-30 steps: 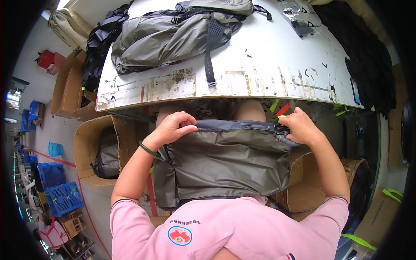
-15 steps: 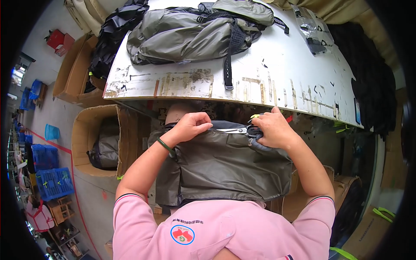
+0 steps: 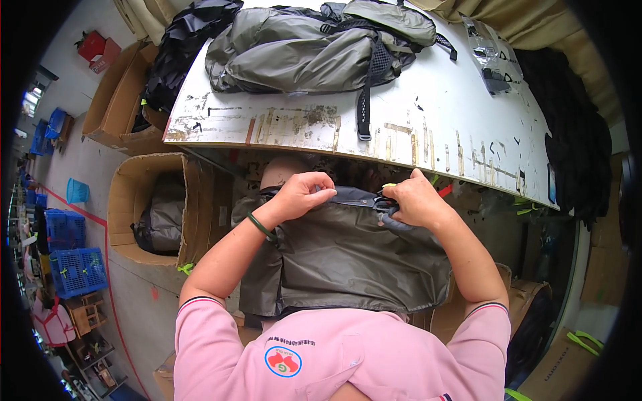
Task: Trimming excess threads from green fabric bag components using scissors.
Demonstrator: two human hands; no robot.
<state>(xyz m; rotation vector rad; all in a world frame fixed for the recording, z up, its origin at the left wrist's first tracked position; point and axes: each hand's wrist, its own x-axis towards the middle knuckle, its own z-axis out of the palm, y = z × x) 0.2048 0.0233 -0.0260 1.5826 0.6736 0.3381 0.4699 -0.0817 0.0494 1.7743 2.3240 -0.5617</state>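
A sheet of dark olive-grey coated fabric [image 3: 354,260], perhaps part of a bag, lies spread over my lap with a dark edge at the top. My right hand [image 3: 416,199] is closed round the handles of a pair of scissors [image 3: 361,202], whose blades point left along that edge. Just beyond the blade tips, my left hand [image 3: 304,195] pinches with thumb and fingers at the upper edge. What lies between those fingertips is too small to make out. Greyish cloth bunches below my right hand.
Ahead stands a white, tape-marked table [image 3: 267,127] with an olive-grey backpack [image 3: 294,57] and clear plastic packaging [image 3: 491,60] on it. An open cardboard box [image 3: 124,214] holding a grey bag sits at my left. Blue crates [image 3: 79,271] stand farther left.
The scissors have tilted, so their blades look darker, and my left fingertips are closer to the tips. The whole view has shifted slightly; the fabric remains on my lap.
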